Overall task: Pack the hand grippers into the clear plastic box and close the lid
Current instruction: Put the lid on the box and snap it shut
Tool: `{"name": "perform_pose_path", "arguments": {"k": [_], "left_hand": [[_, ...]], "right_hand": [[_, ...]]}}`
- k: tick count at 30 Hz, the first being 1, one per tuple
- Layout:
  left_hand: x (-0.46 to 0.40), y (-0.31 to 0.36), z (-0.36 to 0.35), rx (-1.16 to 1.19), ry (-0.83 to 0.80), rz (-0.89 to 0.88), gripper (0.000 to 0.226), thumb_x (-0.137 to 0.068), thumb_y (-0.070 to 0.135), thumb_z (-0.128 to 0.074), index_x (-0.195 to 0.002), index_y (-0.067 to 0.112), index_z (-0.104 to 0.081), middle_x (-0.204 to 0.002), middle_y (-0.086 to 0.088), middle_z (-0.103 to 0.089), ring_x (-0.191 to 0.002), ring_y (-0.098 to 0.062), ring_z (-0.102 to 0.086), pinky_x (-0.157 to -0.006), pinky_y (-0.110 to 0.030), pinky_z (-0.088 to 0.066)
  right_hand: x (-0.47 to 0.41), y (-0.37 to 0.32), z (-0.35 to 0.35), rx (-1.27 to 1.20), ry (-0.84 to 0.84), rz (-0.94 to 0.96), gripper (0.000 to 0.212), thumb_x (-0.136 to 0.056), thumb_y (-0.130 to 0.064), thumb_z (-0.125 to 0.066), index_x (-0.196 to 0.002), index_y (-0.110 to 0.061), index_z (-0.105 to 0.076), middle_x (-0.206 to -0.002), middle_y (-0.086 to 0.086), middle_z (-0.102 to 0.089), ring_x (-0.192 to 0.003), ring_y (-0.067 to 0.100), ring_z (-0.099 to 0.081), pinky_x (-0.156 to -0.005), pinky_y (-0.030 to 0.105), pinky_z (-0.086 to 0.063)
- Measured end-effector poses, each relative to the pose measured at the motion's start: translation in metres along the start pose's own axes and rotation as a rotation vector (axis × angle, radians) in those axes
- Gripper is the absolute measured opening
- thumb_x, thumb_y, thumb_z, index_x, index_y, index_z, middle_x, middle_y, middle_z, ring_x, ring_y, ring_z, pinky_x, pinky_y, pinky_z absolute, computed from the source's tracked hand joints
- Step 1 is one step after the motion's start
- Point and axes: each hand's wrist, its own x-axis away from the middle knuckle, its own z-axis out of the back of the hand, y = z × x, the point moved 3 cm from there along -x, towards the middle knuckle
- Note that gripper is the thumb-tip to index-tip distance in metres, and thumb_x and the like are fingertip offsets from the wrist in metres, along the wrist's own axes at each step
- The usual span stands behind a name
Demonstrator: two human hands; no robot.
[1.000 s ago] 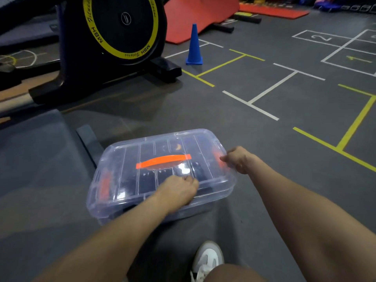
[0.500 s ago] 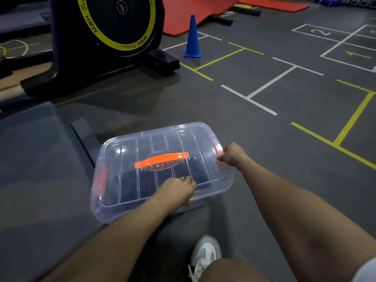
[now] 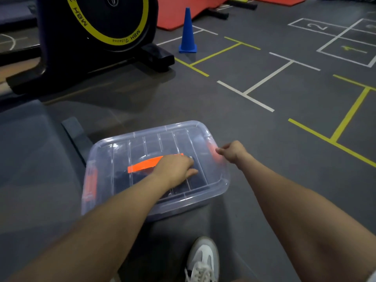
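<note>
The clear plastic box (image 3: pixel 213 188) sits on the floor (image 3: pixel 264 123) with dark things inside, left hand (image 3: pixel 175 167) flat on the lid (image 3: pixel 142 143), right hand (image 3: pixel 232 152) pinching the orange clip (image 3: pixel 211 150), which could slip and leave the lid loose.

The clear plastic box (image 3: pixel 211 186) has an orange handle (image 3: pixel 142 164) and orange latch (image 3: pixel 90 185). At 12 o'clock stands a blue cone (image 3: pixel 188 32) on grey floor (image 3: pixel 254 129) lined yellow and white.

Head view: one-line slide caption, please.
Left hand flat on the clear box's lid, right hand at its orange side latch.
</note>
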Motion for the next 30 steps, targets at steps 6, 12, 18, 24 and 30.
{"name": "perform_pose_path", "arguments": {"k": [6, 12, 18, 24, 30], "left_hand": [[-0.041, -0.001, -0.025, 0.129, -0.213, 0.097, 0.089, -0.082, 0.052, -0.059, -0.150, 0.019, -0.011, -0.160, -0.002, -0.002, -0.148, -0.026, -0.005, -0.117, -0.044, -0.018], [-0.045, -0.008, -0.034, 0.154, -0.242, 0.096, 0.096, -0.078, 0.056, -0.060, -0.150, 0.024, -0.006, -0.160, 0.001, 0.002, -0.148, -0.025, -0.002, -0.118, -0.049, -0.016], [-0.046, -0.008, -0.032, 0.145, -0.244, 0.091, 0.096, -0.078, 0.056, -0.060, -0.150, 0.022, -0.006, -0.160, 0.000, 0.003, -0.148, -0.025, -0.002, -0.117, -0.049, -0.018], [-0.048, -0.009, -0.033, 0.123, -0.240, 0.089, 0.095, -0.078, 0.058, -0.059, -0.150, 0.023, -0.007, -0.160, 0.001, 0.001, -0.148, -0.024, -0.005, -0.117, -0.046, -0.023], [-0.025, -0.039, -0.017, 0.215, -0.049, 0.151, 0.048, -0.089, 0.034, -0.054, -0.135, 0.024, -0.043, -0.146, 0.003, -0.038, -0.132, -0.023, -0.041, -0.102, -0.040, -0.042]], "right_hand": [[-0.017, 0.020, -0.015, -0.302, -0.199, -0.176, 0.091, -0.069, -0.059, -0.070, -0.135, -0.001, -0.043, -0.135, 0.010, -0.051, -0.121, 0.029, -0.051, -0.097, 0.041, -0.041], [-0.029, 0.016, -0.021, -0.286, -0.157, -0.096, 0.070, -0.060, -0.042, -0.083, -0.110, 0.002, -0.061, -0.098, 0.010, -0.067, -0.087, 0.026, -0.065, -0.077, 0.033, -0.054], [-0.023, 0.003, -0.018, 0.006, -0.019, 0.069, 0.039, -0.078, -0.036, -0.073, -0.096, -0.002, -0.068, -0.087, 0.011, -0.064, -0.079, 0.026, -0.060, -0.071, 0.029, -0.045], [-0.014, -0.010, -0.020, 0.266, 0.068, 0.091, 0.039, -0.086, -0.037, -0.064, -0.102, -0.002, -0.063, -0.118, 0.020, -0.060, -0.085, 0.030, -0.056, -0.071, 0.031, -0.040], [0.019, -0.069, -0.039, 0.777, 0.153, 0.443, 0.034, -0.093, -0.017, -0.052, -0.126, -0.007, -0.049, -0.133, 0.015, -0.040, -0.125, 0.034, -0.040, -0.097, 0.043, -0.043]]}}
